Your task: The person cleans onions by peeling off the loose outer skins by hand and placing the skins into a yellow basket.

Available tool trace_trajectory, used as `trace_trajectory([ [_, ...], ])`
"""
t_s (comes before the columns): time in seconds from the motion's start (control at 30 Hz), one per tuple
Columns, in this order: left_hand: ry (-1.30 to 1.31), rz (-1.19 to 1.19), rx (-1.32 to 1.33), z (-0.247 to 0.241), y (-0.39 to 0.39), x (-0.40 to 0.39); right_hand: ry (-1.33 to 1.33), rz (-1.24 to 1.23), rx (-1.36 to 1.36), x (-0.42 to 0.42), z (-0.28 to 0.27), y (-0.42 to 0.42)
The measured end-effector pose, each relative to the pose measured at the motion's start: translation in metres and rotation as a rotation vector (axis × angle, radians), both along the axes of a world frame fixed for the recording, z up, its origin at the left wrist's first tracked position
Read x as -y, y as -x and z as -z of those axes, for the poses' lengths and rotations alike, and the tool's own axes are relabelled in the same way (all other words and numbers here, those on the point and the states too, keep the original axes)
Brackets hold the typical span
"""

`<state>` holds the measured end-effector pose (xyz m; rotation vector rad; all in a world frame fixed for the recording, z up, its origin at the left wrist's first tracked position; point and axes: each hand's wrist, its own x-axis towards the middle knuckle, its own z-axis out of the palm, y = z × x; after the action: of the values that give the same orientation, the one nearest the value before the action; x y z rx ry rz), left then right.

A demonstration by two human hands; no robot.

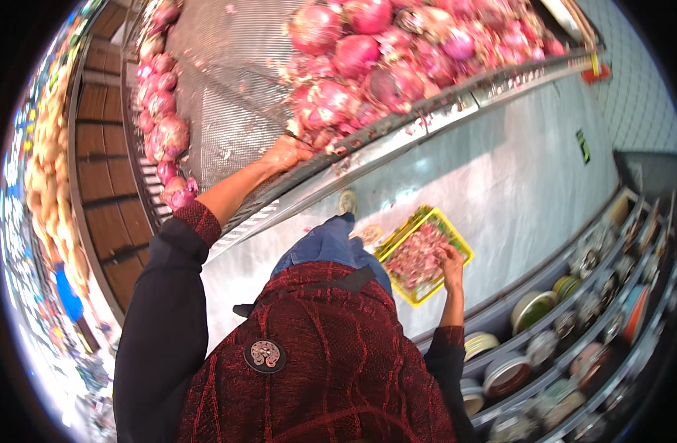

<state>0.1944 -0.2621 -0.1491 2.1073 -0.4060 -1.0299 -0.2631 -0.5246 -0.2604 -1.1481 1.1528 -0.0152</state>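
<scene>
A large heap of red onions [356, 55] lies on a dark ridged display mat [228, 116]. My left hand [288, 152] rests at the front edge of the display, against the lower end of the heap; whether its fingers hold anything is hidden. On the right, my right hand [452, 263] is over a yellow plastic basket [465, 243] that stands low down near my feet. Loose onion skins [416, 255] fill much of the basket, with some green matter at its far side. The fingers of that hand are bent close together, and I cannot tell if skins are between them.
A row of red onions [164, 105] lines the display's left side. Beyond it are brown crates [103, 171] and a long pile of tan produce [50, 183]. A metal ledge [371, 149] runs along the display front. Shelves at lower right hold bowls [532, 311] and other kitchenware.
</scene>
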Motion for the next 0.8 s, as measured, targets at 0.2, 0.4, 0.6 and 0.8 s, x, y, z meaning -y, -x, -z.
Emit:
trace_trajectory([
  [0.2, 0.147, 0.292, 0.148, -0.005, 0.004, -0.004, 0.415, -0.203, 0.297, 0.029, -0.196, -0.165],
  [0.4, 0.043, 0.537, 0.203, -0.068, 0.018, -0.006, 0.910, -0.786, 0.571, -0.029, -0.281, -0.330],
  [0.6, 0.092, 0.577, 0.132, -0.114, -0.005, -0.016, 1.310, -1.215, -0.007, -0.071, -0.224, -0.417],
  [0.8, 0.282, 0.141, -0.445, -0.099, -0.024, -0.036, 1.263, -1.437, -0.027, -0.077, -0.215, -0.434],
])
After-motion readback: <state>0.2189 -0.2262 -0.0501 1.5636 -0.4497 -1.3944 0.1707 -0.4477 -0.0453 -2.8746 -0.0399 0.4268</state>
